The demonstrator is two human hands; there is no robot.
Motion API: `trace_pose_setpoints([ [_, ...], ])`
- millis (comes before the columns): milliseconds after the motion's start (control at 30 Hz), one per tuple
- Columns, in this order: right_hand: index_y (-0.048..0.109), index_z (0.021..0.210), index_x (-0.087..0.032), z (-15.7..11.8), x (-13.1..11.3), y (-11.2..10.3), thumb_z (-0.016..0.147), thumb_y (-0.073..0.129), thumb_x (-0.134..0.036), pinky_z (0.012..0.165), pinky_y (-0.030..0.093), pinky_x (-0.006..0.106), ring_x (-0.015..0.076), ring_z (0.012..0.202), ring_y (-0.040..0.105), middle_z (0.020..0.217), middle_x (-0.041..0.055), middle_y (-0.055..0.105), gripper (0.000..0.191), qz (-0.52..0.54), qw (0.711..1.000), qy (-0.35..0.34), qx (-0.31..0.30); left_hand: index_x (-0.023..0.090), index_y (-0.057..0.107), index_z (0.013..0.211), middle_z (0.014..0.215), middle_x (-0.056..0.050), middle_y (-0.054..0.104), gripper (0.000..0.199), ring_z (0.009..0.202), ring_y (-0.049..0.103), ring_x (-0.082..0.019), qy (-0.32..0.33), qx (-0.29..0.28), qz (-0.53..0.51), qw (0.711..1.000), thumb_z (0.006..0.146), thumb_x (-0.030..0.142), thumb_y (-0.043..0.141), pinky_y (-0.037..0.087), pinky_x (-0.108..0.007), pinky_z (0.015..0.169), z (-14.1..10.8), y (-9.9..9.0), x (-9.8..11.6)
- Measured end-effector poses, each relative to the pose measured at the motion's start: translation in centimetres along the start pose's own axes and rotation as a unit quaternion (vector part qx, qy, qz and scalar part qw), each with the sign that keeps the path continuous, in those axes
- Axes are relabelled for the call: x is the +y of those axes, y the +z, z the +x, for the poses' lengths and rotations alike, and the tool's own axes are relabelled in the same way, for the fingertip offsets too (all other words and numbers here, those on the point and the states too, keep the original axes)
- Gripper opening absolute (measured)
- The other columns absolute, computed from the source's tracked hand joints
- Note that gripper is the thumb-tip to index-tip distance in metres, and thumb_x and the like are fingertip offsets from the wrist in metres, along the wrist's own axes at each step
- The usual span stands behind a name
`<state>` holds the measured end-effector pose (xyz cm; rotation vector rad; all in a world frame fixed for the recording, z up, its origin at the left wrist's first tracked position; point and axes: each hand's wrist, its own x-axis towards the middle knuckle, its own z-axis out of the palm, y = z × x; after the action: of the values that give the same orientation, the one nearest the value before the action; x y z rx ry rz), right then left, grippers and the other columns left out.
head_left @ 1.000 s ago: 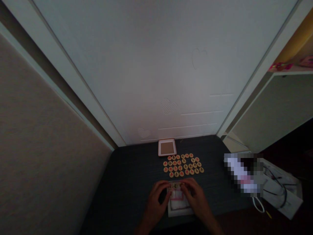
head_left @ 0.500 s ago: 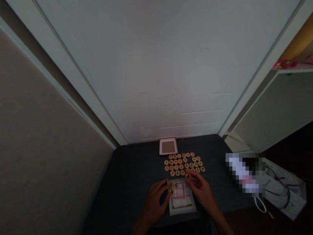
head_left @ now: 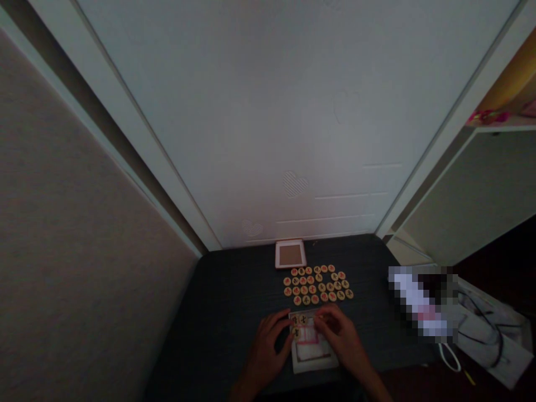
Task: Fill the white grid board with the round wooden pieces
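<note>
A shallow white box [head_left: 316,367] lies near the front of the dark table, with pink-and-white material and a few Chinese chess pieces [head_left: 302,319] in its far left part. My left hand [head_left: 270,349] is at the box's left edge, thumb and index finger apart, their tips beside the pieces in it. Over the box's far right part, my right hand [head_left: 339,335] pinches a Chinese chess piece [head_left: 320,316], mostly hidden by the fingers. Beyond the box, several round wooden pieces [head_left: 312,290] with red or black characters lie face up in rough rows.
A square lid or tray [head_left: 290,243] with a brown centre lies at the back against the white panel [head_left: 259,139]. The dark tabletop [head_left: 226,301] ends at the right, where a blurred-out item and a white box [head_left: 489,346] with a dark cord stand.
My right hand has brought a piece from the near edge of the rows to over the box. My left hand stays by the box's left edge. The view has shifted slightly.
</note>
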<state>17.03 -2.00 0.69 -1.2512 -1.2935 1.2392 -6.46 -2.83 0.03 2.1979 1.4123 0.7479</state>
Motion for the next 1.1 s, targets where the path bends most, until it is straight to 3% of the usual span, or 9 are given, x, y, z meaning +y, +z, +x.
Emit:
trace_pose_setpoints([
  [267,0.068,0.101,-0.023,-1.2,-0.8,2.1,0.085,0.067,-0.051,0.075,0.057,0.032,0.0210,0.082,0.069,0.097,0.0046,0.069,0.032,-0.015,0.996,0.017,-0.081,0.031,0.067,0.118,0.134,-0.006,0.064,0.025,0.122,0.061,-0.026,0.006,0.019,-0.007,1.000,0.094,0.027,0.059,0.049,-0.049,0.104,0.1,0.0,0.2],
  [467,0.069,0.099,-0.023,-1.4,-0.4,2.7,0.090,0.062,-0.047,0.074,0.056,0.032,0.0214,0.083,0.069,0.097,0.0060,0.071,0.027,-0.056,0.994,-0.003,-0.091,0.030,0.064,0.124,0.139,-0.007,0.060,0.030,0.126,0.057,-0.027,0.007,-0.005,-0.007,1.000,0.095,0.028,0.057,0.046,-0.050,0.107,0.0,-0.7,0.7],
  [700,0.070,0.100,-0.022,-1.3,-0.6,2.3,0.092,0.058,-0.050,0.068,0.053,0.030,0.0201,0.073,0.067,0.088,0.0051,0.071,0.031,-0.092,0.994,-0.011,-0.062,0.035,0.064,0.125,0.151,-0.005,0.048,0.036,0.133,0.050,-0.030,0.025,-0.051,0.013,0.998,0.090,0.026,0.062,0.041,-0.054,0.110,-0.1,-1.5,1.4],
  [867,0.070,0.102,-0.023,-1.0,-0.9,1.7,0.094,0.056,-0.048,0.078,0.053,0.032,0.0221,0.086,0.067,0.096,0.0060,0.071,0.029,-0.097,0.994,-0.034,-0.025,0.032,0.069,0.115,0.148,-0.005,0.050,0.029,0.131,0.051,-0.030,0.031,-0.043,0.015,0.998,0.089,0.023,0.061,0.043,-0.054,0.109,-0.1,-1.4,1.5],
  [1100,0.070,0.104,-0.023,-0.7,-0.4,1.1,0.093,0.058,-0.045,0.077,0.054,0.032,0.0219,0.084,0.067,0.095,0.0059,0.070,0.027,-0.097,0.994,-0.034,-0.022,0.032,0.068,0.115,0.147,-0.004,0.052,0.031,0.130,0.053,-0.030,0.020,-0.035,0.015,0.999,0.087,0.020,0.061,0.042,-0.055,0.109,0.0,-1.4,1.6],
])
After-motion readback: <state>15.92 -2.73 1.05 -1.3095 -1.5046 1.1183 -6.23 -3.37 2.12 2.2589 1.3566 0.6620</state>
